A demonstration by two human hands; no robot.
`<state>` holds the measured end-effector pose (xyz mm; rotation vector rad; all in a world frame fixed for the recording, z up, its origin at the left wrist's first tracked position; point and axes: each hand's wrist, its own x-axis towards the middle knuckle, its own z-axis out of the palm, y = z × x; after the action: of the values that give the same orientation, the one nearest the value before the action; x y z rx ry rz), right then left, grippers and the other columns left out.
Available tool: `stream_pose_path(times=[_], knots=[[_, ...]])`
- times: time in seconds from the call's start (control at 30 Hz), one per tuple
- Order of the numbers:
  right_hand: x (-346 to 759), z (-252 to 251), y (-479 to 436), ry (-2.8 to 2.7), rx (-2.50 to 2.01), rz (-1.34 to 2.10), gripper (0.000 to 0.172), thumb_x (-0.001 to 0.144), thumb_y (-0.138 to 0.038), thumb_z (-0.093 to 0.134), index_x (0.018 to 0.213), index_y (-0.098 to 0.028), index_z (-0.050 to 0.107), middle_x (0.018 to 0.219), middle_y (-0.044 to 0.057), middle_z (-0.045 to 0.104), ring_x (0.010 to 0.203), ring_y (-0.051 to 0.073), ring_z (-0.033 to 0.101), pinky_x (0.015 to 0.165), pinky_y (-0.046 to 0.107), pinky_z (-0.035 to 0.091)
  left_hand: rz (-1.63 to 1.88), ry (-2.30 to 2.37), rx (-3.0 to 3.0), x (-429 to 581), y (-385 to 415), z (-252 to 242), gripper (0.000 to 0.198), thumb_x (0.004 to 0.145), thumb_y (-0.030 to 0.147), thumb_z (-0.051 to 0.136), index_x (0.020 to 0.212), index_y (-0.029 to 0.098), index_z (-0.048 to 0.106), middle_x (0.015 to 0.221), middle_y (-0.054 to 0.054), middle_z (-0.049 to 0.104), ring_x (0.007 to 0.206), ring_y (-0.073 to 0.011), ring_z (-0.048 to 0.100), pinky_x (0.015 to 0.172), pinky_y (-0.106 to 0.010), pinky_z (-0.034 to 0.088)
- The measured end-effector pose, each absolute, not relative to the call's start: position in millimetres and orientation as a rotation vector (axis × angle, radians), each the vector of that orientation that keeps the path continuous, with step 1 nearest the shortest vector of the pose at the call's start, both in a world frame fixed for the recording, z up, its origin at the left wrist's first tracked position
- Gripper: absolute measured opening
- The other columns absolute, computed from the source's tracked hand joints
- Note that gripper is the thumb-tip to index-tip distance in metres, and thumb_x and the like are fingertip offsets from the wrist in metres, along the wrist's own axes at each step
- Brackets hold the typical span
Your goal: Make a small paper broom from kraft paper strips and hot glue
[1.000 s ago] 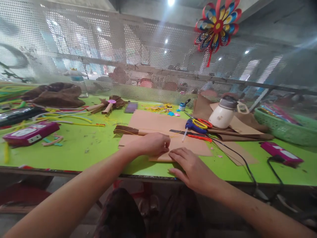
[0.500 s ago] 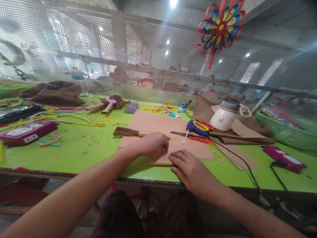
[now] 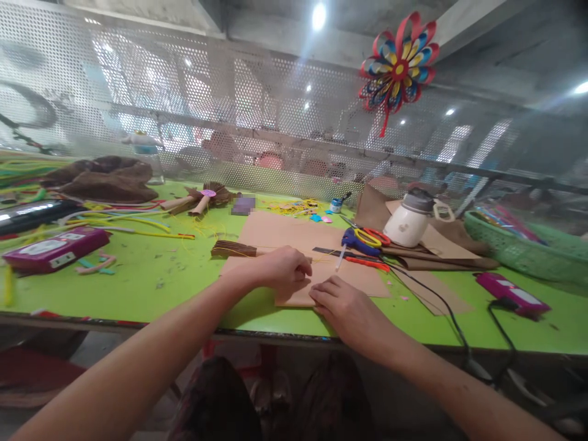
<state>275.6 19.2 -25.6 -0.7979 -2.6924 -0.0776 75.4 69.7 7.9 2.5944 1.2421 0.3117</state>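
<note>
A sheet of brown craft paper lies near the table's front edge, its front strip folded over. My right hand holds that folded edge, fingertips on top and the thumb low at the edge. Over the same sheet is my left hand, fingers loosely bent and a little apart, with nothing visible in them. Behind the left wrist lies a rolled brown paper piece with a fringed end. A blue glue gun and orange-handled scissors rest on the papers just beyond my right hand.
A white bottle with a grey lid stands on brown papers at the right. A green basket and a purple power strip with cables are farther right. Another purple power strip and a brown cloth bundle lie left.
The fingers of my left hand have loosened from a tighter fist. My right hand stays at the paper's folded edge. The whole view has shifted slightly.
</note>
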Motion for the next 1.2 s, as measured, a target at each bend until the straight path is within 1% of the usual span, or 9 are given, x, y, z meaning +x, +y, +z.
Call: stream_pose_path(times=[0.13, 0.2, 0.27, 0.3, 0.4, 0.6, 0.87, 1.03, 1.2], knots=[[275.8, -25.1, 19.2, -2.767, -0.773, -0.191, 0.018, 0.092, -0.013, 0.045, 0.096, -0.014, 0.063, 0.093, 0.008, 0.063, 0.093, 0.021, 0.051, 0.083, 0.035, 0.046, 0.223, 1.247, 2.667, 75.3, 49.5, 25.7, 0.022, 0.081, 0.016, 0.053, 0.093, 0.017, 0.071, 0.091, -0.005, 0.072, 0.076, -0.0155, 0.064, 0.066, -0.023, 0.043], [276.4, -24.0, 18.2, -2.792, -0.748, -0.224, 0.020, 0.092, -0.012, 0.044, 0.097, -0.014, 0.063, 0.093, 0.009, 0.063, 0.093, 0.021, 0.051, 0.083, 0.034, 0.045, 0.254, 1.264, 2.774, 77.9, 28.3, 28.4, 0.020, 0.085, 0.022, 0.051, 0.085, 0.017, 0.070, 0.087, -0.006, 0.071, 0.081, -0.0178, 0.063, 0.071, -0.026, 0.044], [277.1, -22.9, 16.9, -2.800, -0.750, -0.223, 0.019, 0.092, -0.012, 0.044, 0.095, -0.014, 0.063, 0.092, 0.008, 0.062, 0.091, 0.021, 0.051, 0.082, 0.034, 0.045, 0.243, 1.227, 2.862, 81.6, 3.0, 23.2, 0.029, 0.091, 0.026, 0.045, 0.076, 0.015, 0.068, 0.079, -0.007, 0.068, 0.080, -0.0190, 0.061, 0.074, -0.028, 0.044], [277.5, -22.5, 16.0, -2.795, -0.759, -0.210, 0.018, 0.092, -0.013, 0.044, 0.095, -0.015, 0.062, 0.092, 0.008, 0.062, 0.091, 0.021, 0.051, 0.081, 0.034, 0.045, 0.246, 1.244, 2.880, 83.4, -9.3, 18.0, 0.030, 0.092, 0.028, 0.043, 0.079, 0.014, 0.067, 0.080, -0.008, 0.068, 0.082, -0.0201, 0.060, 0.076, -0.030, 0.044], [278.2, -21.7, 12.8, -2.765, -0.786, -0.172, 0.018, 0.092, -0.016, 0.044, 0.098, -0.015, 0.061, 0.096, 0.008, 0.061, 0.092, 0.021, 0.050, 0.082, 0.036, 0.045, 0.379, 1.357, 2.883, 88.1, -37.5, -0.7, 0.029, 0.091, 0.037, 0.048, 0.102, 0.014, 0.061, 0.099, -0.010, 0.064, 0.095, -0.0230, 0.055, 0.084, -0.035, 0.044], [279.9, -20.9, 7.0, -2.741, -0.772, -0.100, 0.023, 0.094, -0.017, 0.042, 0.108, -0.013, 0.059, 0.103, 0.010, 0.061, 0.099, 0.022, 0.050, 0.088, 0.039, 0.046, 0.348, 1.446, 2.964, 94.7, -47.6, -16.8, 0.029, 0.092, 0.036, 0.044, 0.107, 0.014, 0.055, 0.104, -0.010, 0.059, 0.095, -0.0245, 0.051, 0.086, -0.040, 0.044], [296.3, -24.8, 7.4, -2.688, -0.633, -0.012, 0.032, 0.095, -0.020, 0.041, 0.124, -0.014, 0.052, 0.124, 0.013, 0.057, 0.115, 0.023, 0.048, 0.099, 0.040, 0.042, 0.306, 1.478, 2.985, 94.8, -49.2, -22.8, 0.044, 0.089, 0.040, 0.049, 0.123, 0.013, 0.048, 0.113, -0.011, 0.056, 0.106, -0.0273, 0.047, 0.094, -0.044, 0.040], [301.6, -29.4, 11.0, -2.706, -0.591, -0.094, 0.034, 0.094, -0.020, 0.042, 0.126, -0.013, 0.053, 0.127, 0.015, 0.056, 0.121, 0.025, 0.047, 0.103, 0.043, 0.040, 0.291, 1.518, 3.005, 96.9, -49.8, -27.9, 0.052, 0.087, 0.042, 0.052, 0.127, 0.010, 0.046, 0.118, -0.014, 0.054, 0.111, -0.0292, 0.044, 0.100, -0.044, 0.036], [299.7, -25.4, 13.0, -2.784, -0.588, -0.191, 0.037, 0.094, -0.026, 0.044, 0.126, -0.011, 0.053, 0.124, 0.017, 0.059, 0.119, 0.027, 0.050, 0.101, 0.046, 0.041, 0.222, 1.563, 3.012, 100.5, -49.4, -30.2, 0.053, 0.086, 0.040, 0.054, 0.127, 0.009, 0.045, 0.119, -0.016, 0.054, 0.112, -0.0304, 0.045, 0.096, -0.045, 0.038]])
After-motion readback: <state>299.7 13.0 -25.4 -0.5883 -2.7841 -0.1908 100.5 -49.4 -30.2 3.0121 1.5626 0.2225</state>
